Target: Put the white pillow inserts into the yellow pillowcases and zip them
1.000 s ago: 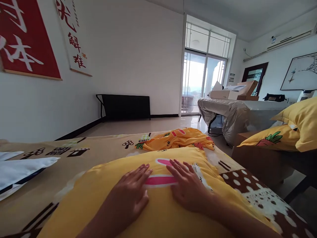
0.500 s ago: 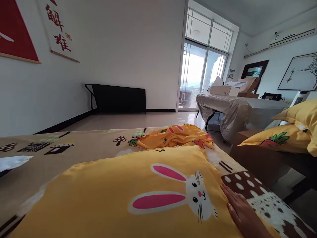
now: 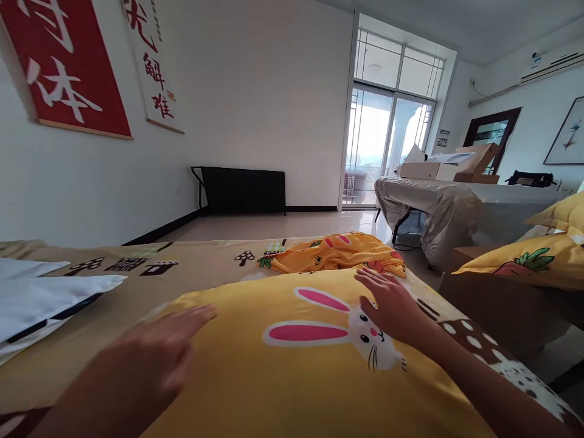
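A plump yellow pillow with a white rabbit print (image 3: 237, 377) lies in front of me on a patterned bedspread (image 3: 201, 258). Over its left side is my left hand (image 3: 155, 350), slightly blurred, fingers stretched forward and holding nothing. My right hand (image 3: 390, 304) is at the pillow's far right, by the rabbit's face, with fingers extended and the palm downward. Whether either palm presses on the fabric I cannot tell. Just beyond the pillow, a crumpled orange cloth with carrot prints (image 3: 333, 252) rests on the bedspread.
White pillows with black edging (image 3: 55, 298) lie at left. Yellow carrot-print pillows (image 3: 515, 264) are stacked at right on a brown surface. Farther back stand a plastic-covered table (image 3: 424, 194) with cardboard boxes (image 3: 479, 161) and a folded black frame (image 3: 244, 191) against the wall.
My left hand has come into view over the pillow's left side. My right hand has moved from the pillow's right edge up to its far right part. The view has turned left.
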A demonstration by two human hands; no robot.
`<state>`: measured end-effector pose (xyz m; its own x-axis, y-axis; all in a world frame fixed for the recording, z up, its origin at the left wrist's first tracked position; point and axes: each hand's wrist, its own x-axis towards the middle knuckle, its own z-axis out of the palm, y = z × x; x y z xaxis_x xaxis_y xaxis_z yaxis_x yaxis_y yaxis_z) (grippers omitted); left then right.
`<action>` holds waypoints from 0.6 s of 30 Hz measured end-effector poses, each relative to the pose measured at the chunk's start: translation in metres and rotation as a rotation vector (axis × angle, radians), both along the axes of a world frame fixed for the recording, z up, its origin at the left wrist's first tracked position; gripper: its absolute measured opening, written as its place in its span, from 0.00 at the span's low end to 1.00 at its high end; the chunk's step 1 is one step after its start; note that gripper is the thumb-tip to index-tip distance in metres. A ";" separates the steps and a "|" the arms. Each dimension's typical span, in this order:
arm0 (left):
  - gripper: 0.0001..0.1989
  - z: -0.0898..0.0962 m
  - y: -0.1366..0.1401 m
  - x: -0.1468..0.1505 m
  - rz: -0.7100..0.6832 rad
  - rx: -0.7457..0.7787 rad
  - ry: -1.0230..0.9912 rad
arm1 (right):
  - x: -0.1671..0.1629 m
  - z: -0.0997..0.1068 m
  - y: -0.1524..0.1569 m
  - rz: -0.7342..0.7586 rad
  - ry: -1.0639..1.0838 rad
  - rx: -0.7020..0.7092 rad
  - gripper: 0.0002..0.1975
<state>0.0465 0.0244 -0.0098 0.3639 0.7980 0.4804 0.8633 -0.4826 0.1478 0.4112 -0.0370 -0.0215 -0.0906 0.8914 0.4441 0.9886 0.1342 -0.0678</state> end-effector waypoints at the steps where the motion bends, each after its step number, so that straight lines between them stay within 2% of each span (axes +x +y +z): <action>1: 0.17 0.014 0.011 0.032 0.042 -0.095 0.129 | -0.026 0.020 0.025 0.039 0.005 -0.051 0.23; 3: 0.20 0.033 0.042 0.098 0.078 -0.268 0.277 | -0.070 0.041 0.074 0.018 0.039 -0.194 0.20; 4: 0.20 0.034 0.059 0.126 0.087 -0.289 0.280 | -0.086 0.041 0.097 0.016 0.043 -0.232 0.19; 5: 0.19 0.029 0.075 0.148 0.094 -0.308 0.280 | -0.097 0.036 0.117 0.010 0.047 -0.259 0.18; 7: 0.18 0.004 0.104 0.172 0.108 -0.371 0.290 | -0.103 0.010 0.146 -0.011 0.059 -0.321 0.15; 10: 0.19 -0.048 0.134 0.161 0.085 -0.447 0.292 | -0.082 -0.040 0.167 -0.062 0.106 -0.395 0.17; 12: 0.21 -0.069 0.147 0.137 0.065 -0.472 0.280 | -0.060 -0.064 0.171 -0.090 0.143 -0.401 0.21; 14: 0.22 -0.075 0.159 0.112 0.068 -0.499 0.264 | -0.035 -0.076 0.173 -0.106 0.173 -0.392 0.23; 18: 0.23 -0.072 0.175 0.061 0.087 -0.548 0.211 | 0.014 -0.086 0.172 -0.129 0.218 -0.373 0.23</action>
<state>0.1079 0.1997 -0.0822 0.3287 0.9405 -0.0858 0.9341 -0.3103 0.1766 0.4248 0.1350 -0.1074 0.0917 0.9920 0.0866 0.9531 -0.0622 -0.2963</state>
